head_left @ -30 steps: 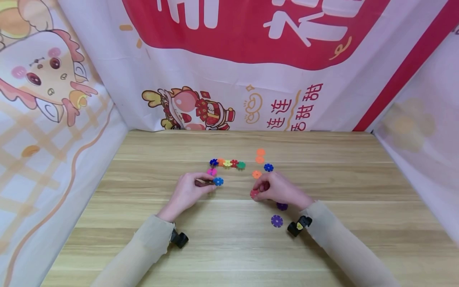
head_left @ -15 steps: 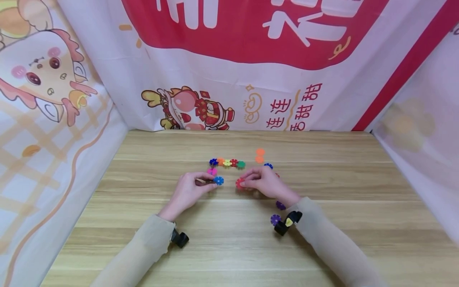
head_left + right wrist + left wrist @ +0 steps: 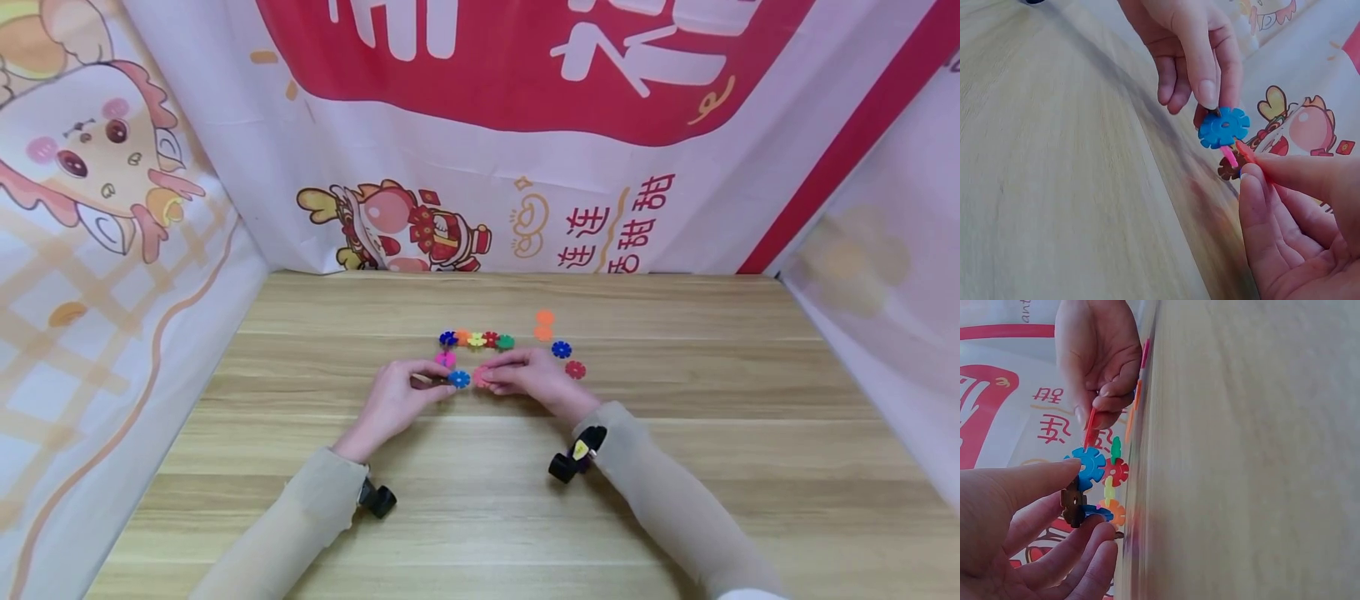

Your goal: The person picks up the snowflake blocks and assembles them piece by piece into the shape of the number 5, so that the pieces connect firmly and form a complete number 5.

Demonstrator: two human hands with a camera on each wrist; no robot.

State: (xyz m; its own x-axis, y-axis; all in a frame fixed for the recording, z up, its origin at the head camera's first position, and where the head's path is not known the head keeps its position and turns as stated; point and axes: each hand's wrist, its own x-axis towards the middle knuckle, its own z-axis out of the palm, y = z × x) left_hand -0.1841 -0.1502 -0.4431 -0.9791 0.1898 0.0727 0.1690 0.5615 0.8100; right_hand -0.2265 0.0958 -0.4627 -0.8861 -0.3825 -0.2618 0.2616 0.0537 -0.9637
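Observation:
My left hand (image 3: 401,402) pinches a blue notched plastic disc (image 3: 459,379) between thumb and fingers. A brown disc (image 3: 1073,505) sits against it, partly covered by the fingers. Opposite, my right hand (image 3: 534,382) pinches a red disc (image 3: 481,377) by its edge. In the left wrist view this red disc (image 3: 1090,428) stands edge-on, its tip right at the rim of the blue disc (image 3: 1089,467). Just beyond the left fingertips is a pink disc (image 3: 446,359). Behind it runs a joined row of discs (image 3: 477,339) in dark blue, orange, yellow, red and green.
Loose discs lie on the wooden table (image 3: 465,525) right of the row: orange ones (image 3: 544,317), a blue one (image 3: 562,349) and a red one (image 3: 575,369). Printed cloth (image 3: 450,142) hangs along the back and both sides.
My right hand has carried the red disc leftward, up to the blue disc. The left hand has stayed nearly still. The loose red disc has come into view behind the right hand.

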